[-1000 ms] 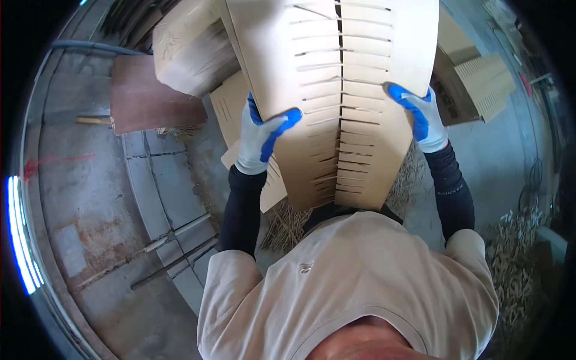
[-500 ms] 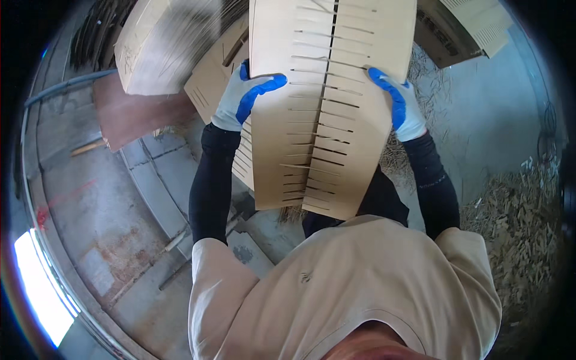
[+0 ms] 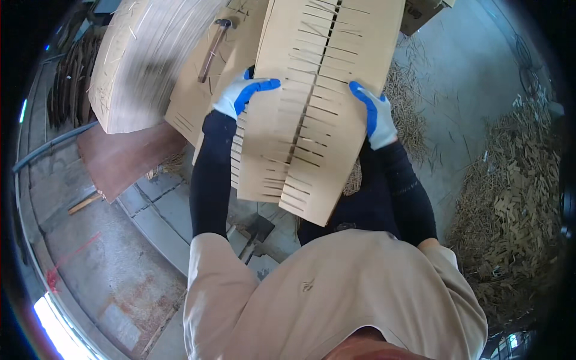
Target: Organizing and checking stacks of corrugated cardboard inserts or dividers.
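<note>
Long, slotted tan cardboard [image 3: 288, 114] between blue-coated fingers [image 3: 261, 85]

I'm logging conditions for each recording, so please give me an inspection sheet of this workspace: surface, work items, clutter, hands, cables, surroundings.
Surface: grey floor, with thin strips scattered to the right of the cardboard being held.
Work items: slotted cardboard, rows of slits either side of a dark lengthwise gap.
Clutter: scrap heap at right; hammer lying on a cardboard sheet.
Hands: left hand and right hand, gloved in blue and white, grip opposite edges of the slotted cardboard.
Cables: thin dark loops at far right, possibly cable.
Surroundings: cardboard stack at upper left; reddish-brown board below it.
</note>
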A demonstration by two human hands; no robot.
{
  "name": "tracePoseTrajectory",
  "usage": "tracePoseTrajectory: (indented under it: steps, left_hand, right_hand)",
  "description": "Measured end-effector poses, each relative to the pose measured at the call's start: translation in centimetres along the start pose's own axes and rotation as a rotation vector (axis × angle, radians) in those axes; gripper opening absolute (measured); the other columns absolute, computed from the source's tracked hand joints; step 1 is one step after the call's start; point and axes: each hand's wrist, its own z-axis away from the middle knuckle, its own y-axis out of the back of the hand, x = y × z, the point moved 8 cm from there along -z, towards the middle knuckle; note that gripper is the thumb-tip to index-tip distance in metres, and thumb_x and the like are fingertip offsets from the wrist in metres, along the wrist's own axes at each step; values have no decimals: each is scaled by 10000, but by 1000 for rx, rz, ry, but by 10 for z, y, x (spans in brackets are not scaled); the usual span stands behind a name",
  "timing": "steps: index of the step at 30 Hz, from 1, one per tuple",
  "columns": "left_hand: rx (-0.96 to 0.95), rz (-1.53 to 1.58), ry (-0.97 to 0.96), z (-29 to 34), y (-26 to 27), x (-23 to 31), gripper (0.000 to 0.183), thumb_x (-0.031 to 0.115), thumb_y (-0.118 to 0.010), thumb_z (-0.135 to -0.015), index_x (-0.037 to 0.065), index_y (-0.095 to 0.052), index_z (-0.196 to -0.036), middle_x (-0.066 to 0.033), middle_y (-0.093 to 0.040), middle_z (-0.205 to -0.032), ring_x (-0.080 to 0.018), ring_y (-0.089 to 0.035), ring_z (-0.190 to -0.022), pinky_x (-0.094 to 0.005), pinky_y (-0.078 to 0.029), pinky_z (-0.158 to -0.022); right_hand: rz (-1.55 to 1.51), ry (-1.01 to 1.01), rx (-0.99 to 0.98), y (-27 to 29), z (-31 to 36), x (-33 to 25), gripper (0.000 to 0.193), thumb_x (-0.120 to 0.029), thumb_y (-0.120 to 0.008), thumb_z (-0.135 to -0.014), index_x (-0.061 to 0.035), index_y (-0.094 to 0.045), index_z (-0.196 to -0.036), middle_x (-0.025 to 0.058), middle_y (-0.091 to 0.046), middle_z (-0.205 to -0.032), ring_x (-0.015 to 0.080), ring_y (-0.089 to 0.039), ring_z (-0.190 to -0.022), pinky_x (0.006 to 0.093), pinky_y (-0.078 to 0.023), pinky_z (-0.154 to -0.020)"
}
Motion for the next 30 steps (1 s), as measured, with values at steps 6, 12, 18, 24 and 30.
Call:
tracePoseTrajectory:
  steps: [6,12,18,24,30]
  left_hand:
    - [258,-206,-62,-29,32,-17,528,254,-780,-757,-28,-586,-1159,-90,-673,-1006,-162,-628,-978,-298,-500,-827]
    - [638,-745,-26,1,24,6,908,651,-726,-658,-94,-587,-1157,-228,-654,-1096,-316,-607,-1083,-358,-459,-915]
    - [591,-750,-35,-6,23,-8,753,567,-742,-711,-40,-624,-1141,-180,-684,-1046,-245,-647,-986,-330,-475,-873]
    - [617,-740,-25,-13,40,-21,645,495,-778,-683,-1,-656,-1078,-169,-710,-894,-275,-684,-896,-345,-503,-808]
    - [617,-651,-61,-19,50,-33,605,475,-750,-714,12,-661,-1092,-192,-697,-979,-296,-671,-952,-360,-498,-838]
  right_hand:
    - [-228,-117,100,-23,-7,-16,323,-86,-774,-763,36,-633,-1026,83,-686,-939,139,-660,-783,260,-531,-699]
    - [-173,-109,82,-24,-7,-7,380,-67,-797,-732,48,-611,-1043,82,-685,-946,141,-657,-783,262,-529,-710]
    - [-375,-188,101,0,-3,35,429,-45,-787,-732,40,-586,-1101,100,-674,-1011,156,-653,-856,273,-522,-777]
    - [-542,-196,9,6,-11,92,466,14,-712,-774,-2,-545,-1209,79,-641,-1114,167,-622,-983,300,-486,-881]
    - [-672,-232,-30,-3,-15,101,447,-21,-708,-793,-9,-548,-1210,62,-639,-1106,150,-611,-986,282,-478,-882]
